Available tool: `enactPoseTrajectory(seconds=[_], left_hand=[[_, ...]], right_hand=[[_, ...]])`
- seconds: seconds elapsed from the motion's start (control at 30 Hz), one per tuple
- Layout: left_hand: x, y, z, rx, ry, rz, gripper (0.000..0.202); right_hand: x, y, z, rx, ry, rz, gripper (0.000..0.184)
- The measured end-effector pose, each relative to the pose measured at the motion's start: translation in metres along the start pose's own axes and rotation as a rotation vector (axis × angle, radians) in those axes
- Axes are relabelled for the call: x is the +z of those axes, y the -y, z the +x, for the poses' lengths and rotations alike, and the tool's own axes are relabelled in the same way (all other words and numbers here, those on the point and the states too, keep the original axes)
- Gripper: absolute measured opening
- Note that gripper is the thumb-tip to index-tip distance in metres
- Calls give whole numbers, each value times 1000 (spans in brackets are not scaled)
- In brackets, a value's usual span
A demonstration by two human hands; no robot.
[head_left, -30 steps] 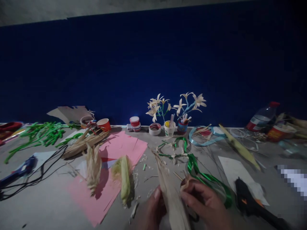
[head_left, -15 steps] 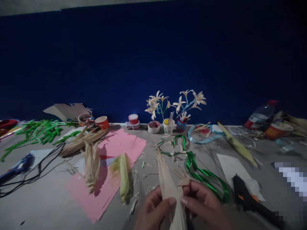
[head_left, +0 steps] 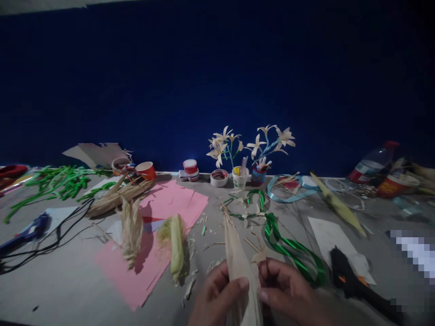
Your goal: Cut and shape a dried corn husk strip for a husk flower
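A long pale corn husk (head_left: 236, 246) stretches upright in front of me, its narrow tip pointing away from me. My left hand (head_left: 219, 292) grips it from the left, thumb pressed flat on its face. On the right edge, my right hand (head_left: 287, 287) pinches the husk between thumb and fingers. A small pale husk scrap (head_left: 260, 254) shows just above the right fingers; whether they hold it I cannot tell. Beyond the husk tip lies green ribbon (head_left: 275, 235), with a thin stick (head_left: 252, 245) close by on the table.
Pink paper (head_left: 118, 276) and a peeled cob-like husk bundle (head_left: 176, 249) lie left. A black glue gun (head_left: 350, 280) rests at right, a blue glue gun (head_left: 37, 226) far left. Husk flowers (head_left: 219, 145) stand in a paper cup (head_left: 239, 180) against the blue wall.
Both hands keep their hold on the husk, with hardly any movement of the fingers. The whole view has shifted very slightly.
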State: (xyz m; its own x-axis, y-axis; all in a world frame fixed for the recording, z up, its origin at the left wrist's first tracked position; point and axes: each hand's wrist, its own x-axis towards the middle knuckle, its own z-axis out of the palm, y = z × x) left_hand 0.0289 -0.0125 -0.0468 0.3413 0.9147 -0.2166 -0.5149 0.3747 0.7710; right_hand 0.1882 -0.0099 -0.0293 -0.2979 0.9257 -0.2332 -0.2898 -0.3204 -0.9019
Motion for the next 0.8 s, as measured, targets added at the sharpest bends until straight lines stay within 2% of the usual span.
enactPoseTrajectory(seconds=[0.2, 0.33, 0.4, 0.53, 0.8], left_hand=[[1, -7, -3, 74, 20, 109, 37], [4, -9, -5, 2, 24, 77, 36], [6, -10, -6, -19, 27, 89, 36], [7, -12, -6, 4, -27, 136, 37], [4, -10, -7, 55, -83, 209, 41]], right_hand=[[-5, -5, 1, -18, -30, -82, 37], [-7, -10, 0, -18, -37, -57, 32], [-7, -11, 0, -6, 4, -44, 32], [-6, -9, 1, 9, 74, -74, 36], [0, 1, 2, 12, 1, -197, 22]])
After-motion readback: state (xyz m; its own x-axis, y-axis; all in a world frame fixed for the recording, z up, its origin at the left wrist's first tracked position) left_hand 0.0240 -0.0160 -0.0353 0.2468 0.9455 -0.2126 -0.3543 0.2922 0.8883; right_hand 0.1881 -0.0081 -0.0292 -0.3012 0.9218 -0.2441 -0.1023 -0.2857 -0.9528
